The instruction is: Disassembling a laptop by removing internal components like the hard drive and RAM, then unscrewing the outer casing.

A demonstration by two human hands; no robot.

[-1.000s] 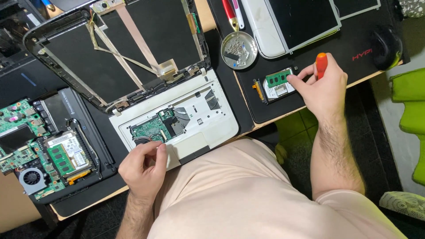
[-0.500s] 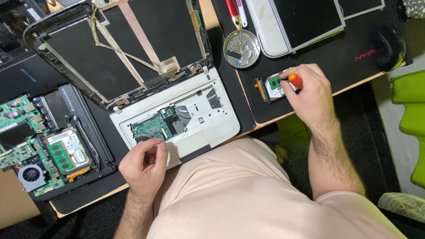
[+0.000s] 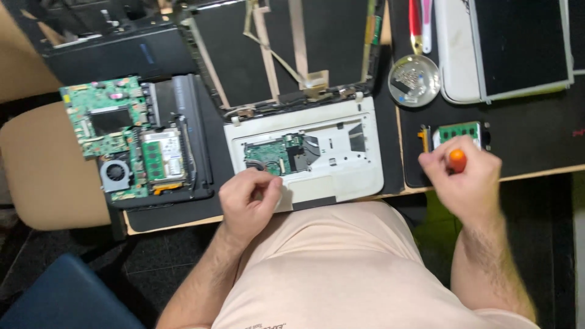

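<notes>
A white laptop base (image 3: 341,173) with its keyboard removed lies at the desk's front edge, green circuit board (image 3: 274,152) exposed. Its bare screen lid (image 3: 274,49) stands open behind. My left hand (image 3: 250,201) rests with curled fingers on the base's front left corner. My right hand (image 3: 463,176) is closed around an orange-handled screwdriver (image 3: 456,159), just in front of a small drive with a green memory module (image 3: 460,132) on the black mat (image 3: 536,140).
A second opened black laptop (image 3: 140,146) with green board and fan lies at left. A round metal dish (image 3: 414,80) of screws, red-handled tools (image 3: 415,24) and a white-framed panel (image 3: 512,49) sit at back right. A beige chair (image 3: 42,170) is at left.
My right hand brought the screwdriver down from beside the memory module towards the desk's front edge. The head camera shifted, so everything sits further right. My left hand stayed on the laptop corner.
</notes>
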